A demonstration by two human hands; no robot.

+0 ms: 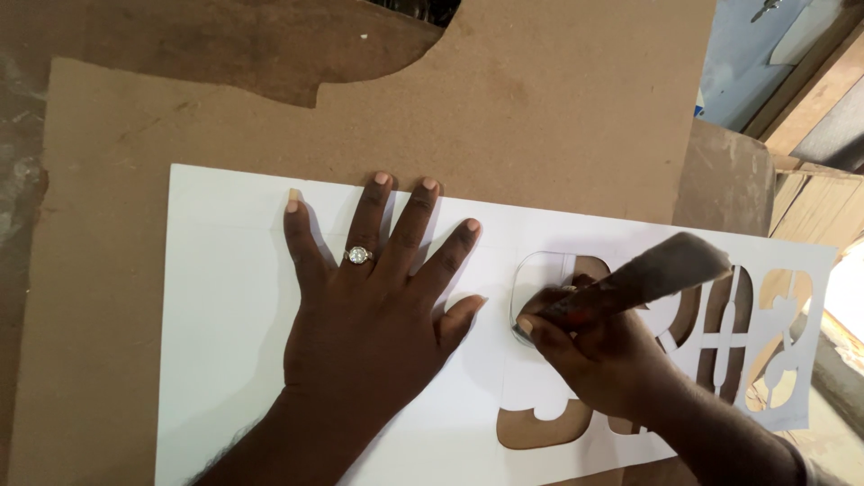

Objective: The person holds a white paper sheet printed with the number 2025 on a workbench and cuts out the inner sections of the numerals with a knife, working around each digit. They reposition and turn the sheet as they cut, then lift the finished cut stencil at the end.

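My left hand (373, 297) lies flat with its fingers spread on a white sheet (225, 297), pressing it down; a ring sits on one finger. My right hand (598, 346) grips a flat, worn knife-like tool (661, 274) whose tip meets the sheet at a rounded cut line (531, 265) just right of the left thumb. Several shapes are cut out of the sheet's right part (751, 333), and brown board shows through the holes.
The sheet rests on a large brown board (540, 108) with a curved cut in its far edge. Wooden panels and a pale blue surface (747, 63) stand at the right.
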